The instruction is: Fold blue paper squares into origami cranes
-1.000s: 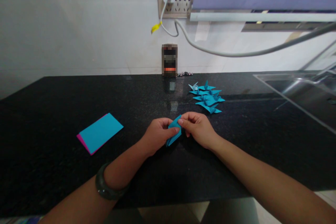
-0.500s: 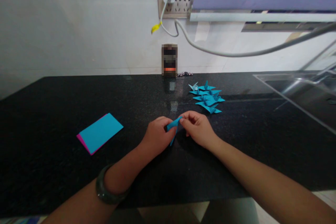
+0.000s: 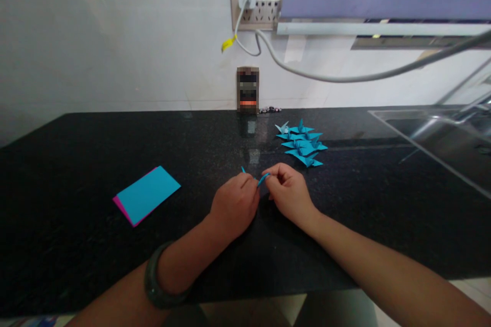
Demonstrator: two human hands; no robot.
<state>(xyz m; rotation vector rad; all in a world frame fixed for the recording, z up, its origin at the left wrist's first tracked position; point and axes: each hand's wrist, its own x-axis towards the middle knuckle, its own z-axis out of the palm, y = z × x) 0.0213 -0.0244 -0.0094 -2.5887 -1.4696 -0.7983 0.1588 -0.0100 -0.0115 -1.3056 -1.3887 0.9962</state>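
Between my two hands is a folded piece of blue origami paper point(image 3: 263, 179), mostly covered by fingers. My left hand point(image 3: 236, 203) is closed around its main part, back of the hand up, and one thin tip pokes out beyond the knuckles. The thumb and forefinger of my right hand point(image 3: 289, 188) pinch a narrow point of the same paper. Beyond the right hand sit several folded blue paper cranes point(image 3: 303, 148) in a close group, with one paler crane point(image 3: 283, 128) at their far left.
Left of my hands lies a stack of paper sheets point(image 3: 149, 194), blue on top with pink edges below. A phone-like upright object point(image 3: 248, 90), blurred out, leans on the wall. A sink point(image 3: 441, 133) is set into the black counter point(image 3: 76, 163) at right. A cable point(image 3: 337, 79) hangs from the wall socket.
My left hand has rolled over the folded paper, hiding most of it, and a tip now shows at the far side. My right hand still pinches its point, almost in place.
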